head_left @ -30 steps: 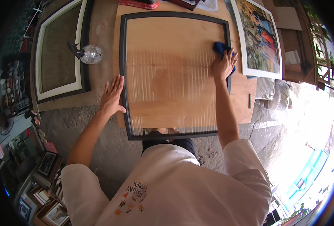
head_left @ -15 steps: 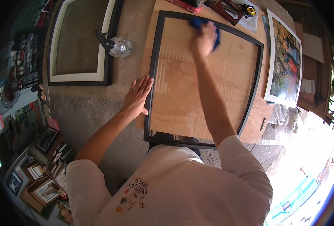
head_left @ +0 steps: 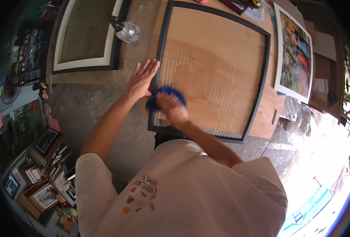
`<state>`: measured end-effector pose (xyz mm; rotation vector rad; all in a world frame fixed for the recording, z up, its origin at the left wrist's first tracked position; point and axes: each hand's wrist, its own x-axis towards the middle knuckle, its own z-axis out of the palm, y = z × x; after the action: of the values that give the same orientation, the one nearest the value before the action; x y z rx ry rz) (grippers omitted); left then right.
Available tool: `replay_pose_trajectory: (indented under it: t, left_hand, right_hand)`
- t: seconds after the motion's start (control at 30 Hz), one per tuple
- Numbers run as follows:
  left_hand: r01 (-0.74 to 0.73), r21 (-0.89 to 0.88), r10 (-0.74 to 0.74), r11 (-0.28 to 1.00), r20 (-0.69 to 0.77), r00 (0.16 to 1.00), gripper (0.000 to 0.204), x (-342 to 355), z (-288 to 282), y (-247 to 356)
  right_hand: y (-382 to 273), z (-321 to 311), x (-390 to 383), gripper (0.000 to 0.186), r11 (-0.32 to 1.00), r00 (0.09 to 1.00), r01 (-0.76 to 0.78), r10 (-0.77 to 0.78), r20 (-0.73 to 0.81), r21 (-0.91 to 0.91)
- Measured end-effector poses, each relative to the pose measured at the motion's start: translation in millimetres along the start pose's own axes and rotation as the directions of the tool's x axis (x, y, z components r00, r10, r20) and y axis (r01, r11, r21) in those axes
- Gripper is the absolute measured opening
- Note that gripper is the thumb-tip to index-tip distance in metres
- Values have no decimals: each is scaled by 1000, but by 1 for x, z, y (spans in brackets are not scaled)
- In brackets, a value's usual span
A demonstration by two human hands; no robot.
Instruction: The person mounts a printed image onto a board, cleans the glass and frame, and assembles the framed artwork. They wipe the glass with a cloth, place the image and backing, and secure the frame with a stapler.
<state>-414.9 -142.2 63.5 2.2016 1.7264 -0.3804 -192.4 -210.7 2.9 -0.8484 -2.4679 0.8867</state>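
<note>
Plainly, item one was a black frame (head_left: 267,43), flat on a plywood board (head_left: 266,124), its near bar jutting past the board's edge. To its left, a strip of brown table (head_left: 138,50) held a clear spray bottle (head_left: 128,32) with a dark head; beyond stood a dark frame with a pale inner border (head_left: 84,63). Just right of the board: a white-bordered colour print (head_left: 295,55).

Left hand (head_left: 143,79): arm extended, fingers spread, tips touching the frame's left bar. Right hand (head_left: 171,108): forearm crossing leftward, palm down on a blue cloth (head_left: 171,90) at the near left corner; blurred, so whether that grip pinched I could not tell.

Materials: clear, glossy pane (head_left: 218,75), streaked with pale reflected lines; crumpled, soft cloth; smooth wood grain.
</note>
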Motion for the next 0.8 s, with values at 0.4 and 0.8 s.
replay_pose_trajectory:
  t: [0.4,0.8]
  left_hand:
    - [35,18,-36,999,54,998,161,-3,-11,4]
    - [7,-38,-4,999,93,996,162,-1,-6,-1]
  right_hand:
    - [70,-122,-263,56,788,704,-606,470,-532,-106]
    - [-26,-14,-97,57,992,979,-126,126,160,-5]
